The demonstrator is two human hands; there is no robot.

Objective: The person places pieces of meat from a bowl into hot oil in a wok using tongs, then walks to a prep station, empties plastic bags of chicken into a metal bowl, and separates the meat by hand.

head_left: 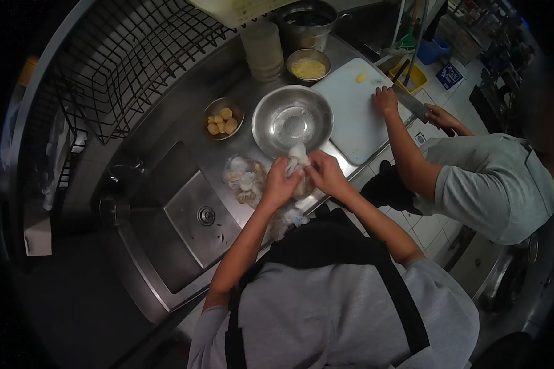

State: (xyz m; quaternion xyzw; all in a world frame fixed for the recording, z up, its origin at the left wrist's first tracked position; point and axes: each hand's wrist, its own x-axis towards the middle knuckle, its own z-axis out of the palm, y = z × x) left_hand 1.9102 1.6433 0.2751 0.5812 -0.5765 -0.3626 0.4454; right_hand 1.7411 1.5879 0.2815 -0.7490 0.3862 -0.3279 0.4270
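Note:
My left hand (280, 184) and my right hand (327, 175) are closed on the bunched top of a clear plastic bag (298, 161). The bag hangs at the counter's front edge, and its contents look brownish but are hard to make out. Just beyond my fingers stands a wide steel bowl (266, 126) with nothing visible in it. Left of my left hand lie several tied plastic bags (243, 178) with pale brown contents. Another crumpled clear bag (287, 221) is close to my apron.
A sink (181, 212) is on the left, below a wire rack (114, 86). Behind are a small bowl (240, 109) of peeled yellowish pieces and a bowl (290, 69) of yellow shreds. At right, a co-worker holds a large knife (411, 103) by a white cutting board (345, 111).

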